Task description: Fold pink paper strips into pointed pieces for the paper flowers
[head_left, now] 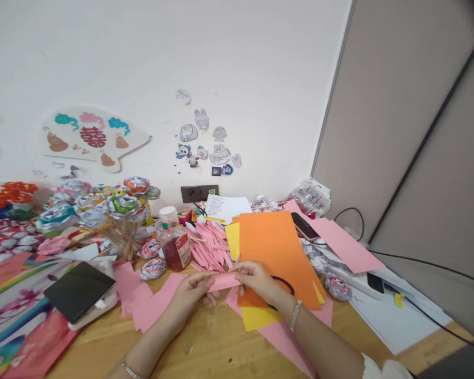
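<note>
Between my two hands a folded pink paper strip [225, 281] is stretched just above the wooden table. My left hand [197, 292] pinches its left end, fingers curled under it. My right hand [255, 281] grips the other end between thumb and fingers, over the lower edge of an orange paper sheet [272, 247]. A pile of similar pink strips [209, 245] lies right behind the hands. Pink paper pieces [161, 297] rest left of my left hand, and yellow paper [256, 318] sticks out below the orange sheet.
A bottle of red liquid [176, 247] stands behind my left hand. Further left are paper flowers on sticks [122, 210] and a dark tablet [80, 291]. To the right lie a phone [304, 226], a power strip [359, 279] with cables and white sheets [395, 321].
</note>
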Available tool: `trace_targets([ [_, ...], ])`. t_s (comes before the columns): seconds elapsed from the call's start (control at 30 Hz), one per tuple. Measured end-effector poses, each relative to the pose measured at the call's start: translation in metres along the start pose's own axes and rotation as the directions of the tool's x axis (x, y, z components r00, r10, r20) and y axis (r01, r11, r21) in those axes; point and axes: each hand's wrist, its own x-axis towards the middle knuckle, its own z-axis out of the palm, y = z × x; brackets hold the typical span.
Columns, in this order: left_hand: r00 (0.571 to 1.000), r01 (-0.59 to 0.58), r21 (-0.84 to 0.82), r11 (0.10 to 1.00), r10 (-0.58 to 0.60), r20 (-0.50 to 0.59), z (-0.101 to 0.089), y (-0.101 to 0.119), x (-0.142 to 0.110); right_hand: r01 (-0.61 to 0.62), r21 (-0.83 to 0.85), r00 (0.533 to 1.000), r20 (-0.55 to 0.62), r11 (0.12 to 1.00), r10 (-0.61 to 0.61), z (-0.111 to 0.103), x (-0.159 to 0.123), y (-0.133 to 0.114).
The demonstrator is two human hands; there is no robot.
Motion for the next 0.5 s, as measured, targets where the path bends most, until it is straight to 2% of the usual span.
trace_targets([
  [0.27,0.988,0.042,-0.214,0.976,-0.009,0.155,-0.0035,0.0051,-0.0073,0.04,0.068,0.998,-0.045,0.997,-0.037,0.0037,-0.0043,-0.0106],
  [0.5,0.995,0.007,-0.159,0.987,0.01,0.103,-0.0031,0.0023,-0.0047,0.051,-0.022,0.998,-0.025,0.998,-0.052,0.0007,-0.0039,-0.0057],
])
